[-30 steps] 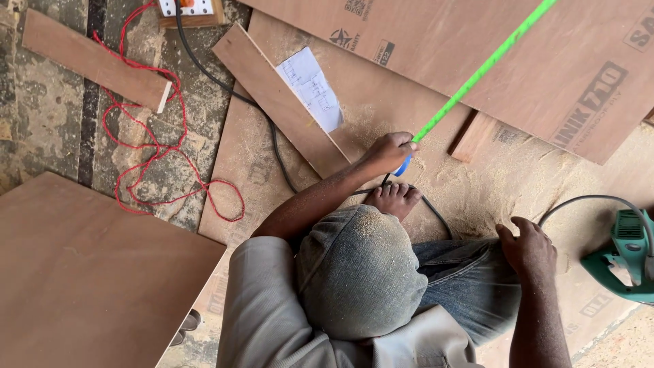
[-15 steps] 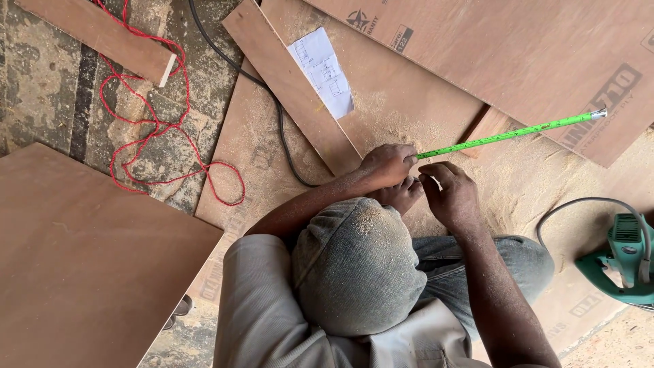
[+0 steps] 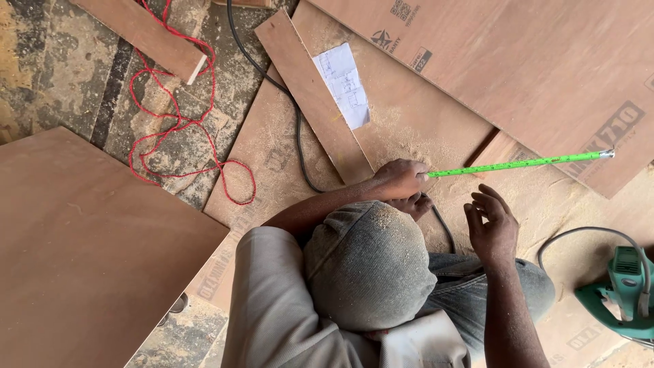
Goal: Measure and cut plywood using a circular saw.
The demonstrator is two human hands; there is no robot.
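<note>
We hold the case of a tape measure (image 3: pixel 521 163) in our left hand (image 3: pixel 400 178), fingers curled shut around it so the case itself is hidden; only the bright green blade shows, running out from the grip to the right and slightly upward, its metal end hook lying at the far tip over the edge of a large plywood sheet (image 3: pixel 538 75). The blade lies low across a sawdust-covered board (image 3: pixel 422 136) directly beyond the knuckles.

Our right hand (image 3: pixel 492 228) hangs free, near the left hand and just below the blade, fingers spread apart and lightly bent, touching nothing.

Just past the left hand, up and to its left, a narrow wooden strip (image 3: pixel 310 88) slants away, and beside the strip lies a white paper with drawings (image 3: pixel 343 85). A black cable (image 3: pixel 293 129) curves along the other side of the strip and passes beneath the left hand. Farther out to the left of the grip a red cord (image 3: pixel 180 146) loops over the rough floor, close to a short wooden batten (image 3: pixel 146 34). Well to the right of the free hand sits a green power tool (image 3: pixel 623 293) with its own grey cable. Our grey cap (image 3: pixel 368 272) fills the foreground below both hands.
</note>
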